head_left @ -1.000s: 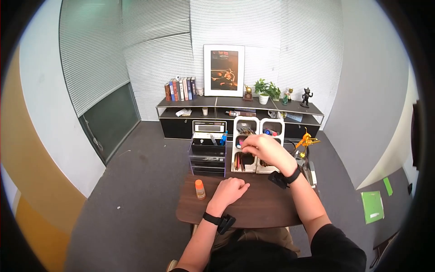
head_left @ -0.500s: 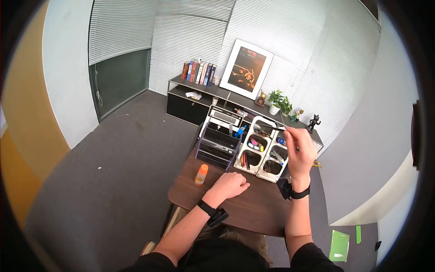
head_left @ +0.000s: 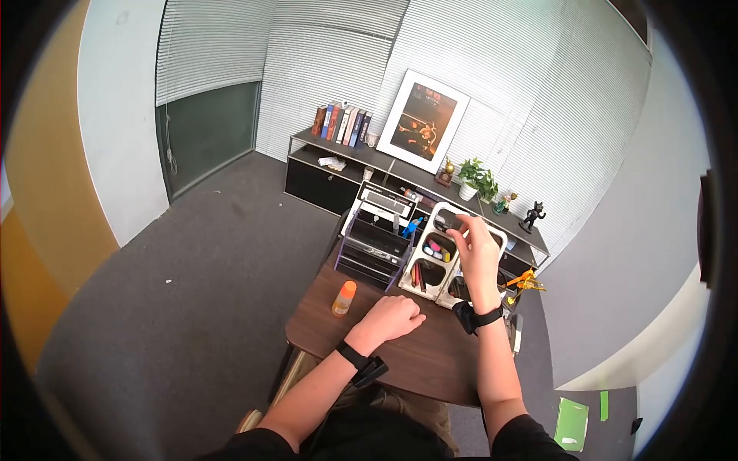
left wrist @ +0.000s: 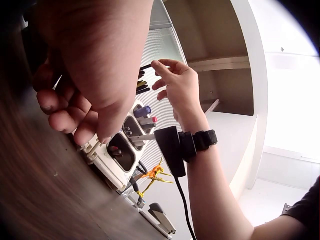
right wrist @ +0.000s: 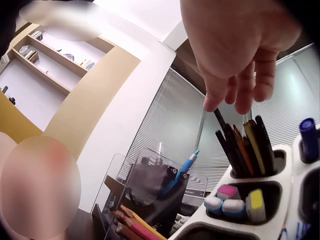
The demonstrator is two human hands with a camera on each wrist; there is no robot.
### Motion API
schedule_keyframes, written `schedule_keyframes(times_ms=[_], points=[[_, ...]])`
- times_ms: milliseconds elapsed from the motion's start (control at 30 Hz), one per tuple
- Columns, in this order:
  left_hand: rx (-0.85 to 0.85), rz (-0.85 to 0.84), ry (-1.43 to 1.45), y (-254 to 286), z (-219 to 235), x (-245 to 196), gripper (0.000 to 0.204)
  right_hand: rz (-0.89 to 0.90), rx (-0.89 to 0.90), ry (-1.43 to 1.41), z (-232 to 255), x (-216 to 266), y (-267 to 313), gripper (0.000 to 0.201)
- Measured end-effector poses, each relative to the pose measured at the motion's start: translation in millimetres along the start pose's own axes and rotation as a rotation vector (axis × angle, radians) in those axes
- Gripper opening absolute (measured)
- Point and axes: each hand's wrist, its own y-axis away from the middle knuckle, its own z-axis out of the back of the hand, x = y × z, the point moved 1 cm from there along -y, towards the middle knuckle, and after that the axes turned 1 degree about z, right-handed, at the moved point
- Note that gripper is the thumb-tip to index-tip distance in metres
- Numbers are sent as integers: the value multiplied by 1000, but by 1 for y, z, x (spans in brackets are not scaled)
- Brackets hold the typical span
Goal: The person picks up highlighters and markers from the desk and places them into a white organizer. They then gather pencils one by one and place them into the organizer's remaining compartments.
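Observation:
My right hand (head_left: 480, 250) is raised over the back of a white compartment organizer (right wrist: 287, 185). Thumb and fingertips pinch a slim dark stick (right wrist: 219, 118), its lower end among dark, brown and gold pencil-like sticks (right wrist: 248, 147) in the rear compartment. Nearer compartments hold highlighters (right wrist: 255, 204) with pink and yellow ends, and coloured pencils (right wrist: 137, 222). Resting on the brown table (head_left: 430, 361), my left hand (head_left: 390, 316) holds nothing, its fingers loosely curled. An orange-capped bottle (head_left: 344, 298) stands upright to its left.
Left of the white organizer is a dark tiered desk organizer (head_left: 374, 244) with a blue pen (head_left: 413, 227). A stapler (left wrist: 162, 217) and a yellow-orange figure (head_left: 526, 281) are at the right side. Behind runs a low shelf (head_left: 315, 183) with books, a framed picture and plants.
My right hand first lifted rightward with the slim dark stick, then came back left over the rear compartment. The head view has tilted and turned. My left hand stays on the table.

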Motion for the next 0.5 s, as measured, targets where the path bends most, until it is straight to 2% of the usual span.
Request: schedule_keyframes(times_ms=[100,300,367,500], points=[[-3,-3,-6,0,1,0,40,3,7,5,-5,-2,2,23],[7,4,-5,0,1,-1,40,3,17,-25,1,7,0,15],[2,8,-2,0,0,0,40,120,-33,12,2,7,-1,15],[7,-3,-2,0,-3,3,43,197,-32,12,15,18,-5,11]])
